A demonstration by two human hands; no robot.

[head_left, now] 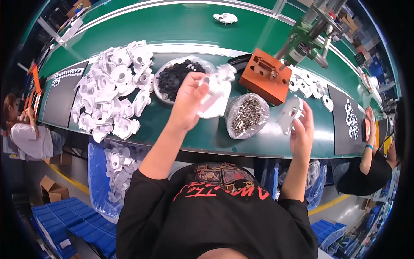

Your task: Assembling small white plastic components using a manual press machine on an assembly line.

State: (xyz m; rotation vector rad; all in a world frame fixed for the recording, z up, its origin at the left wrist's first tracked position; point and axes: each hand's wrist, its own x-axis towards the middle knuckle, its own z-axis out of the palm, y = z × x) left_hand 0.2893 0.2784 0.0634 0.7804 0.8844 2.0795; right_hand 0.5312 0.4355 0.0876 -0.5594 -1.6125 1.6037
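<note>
My left hand [188, 100] is closed round a white plastic housing [217, 97], lifted above the bench beside the bowl of black parts [166, 77]. On the right, my right hand [303, 129] grips a white plastic cover [291, 114] with a round hole, fingers at its right edge. Between the hands lies a clear bag of small metal pins [248, 116]. Just behind it stands an orange fixture block [266, 77] under a green press [300, 45]. The two white parts are held apart from each other.
A large heap of white plastic parts [116, 82] covers the bench's left side. More white parts [307, 84] lie right of the fixture. One housing [225, 18] sits on the green belt. Blue-lined bins [98, 181] stand below the bench edge. Co-workers [32, 129] sit at both sides.
</note>
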